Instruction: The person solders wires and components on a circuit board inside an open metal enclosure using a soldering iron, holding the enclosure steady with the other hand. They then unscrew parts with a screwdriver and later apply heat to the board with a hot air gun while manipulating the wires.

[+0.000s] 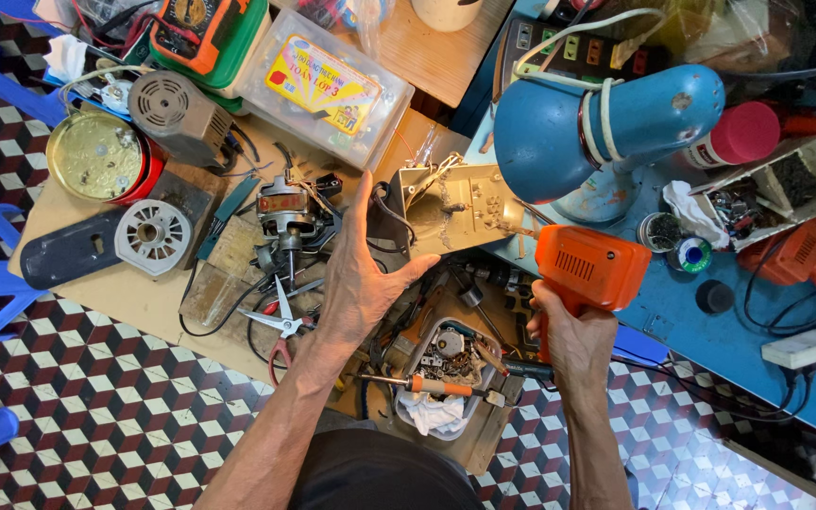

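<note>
Orange soldering gun (pixel 589 269), rigid, hefty-looking, was gripped by right hand (pixel 573 338) at its handle; left hand (pixel 361 279) spread wide on metal chassis (pixel 455 208) at 10 o'clock.

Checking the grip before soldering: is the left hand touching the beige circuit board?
Touching. The head view shows the left hand with its thumb pressed against the lower edge of the beige circuit board, steadying it.

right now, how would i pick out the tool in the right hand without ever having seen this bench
Start at the big blue desk lamp over the blue table. Just below its shade, the right hand grips an orange soldering gun by its handle, tip aimed left at a beige metal chassis steadied by the left hand. It is the only boxy orange tool with vent slots held upright.
</note>
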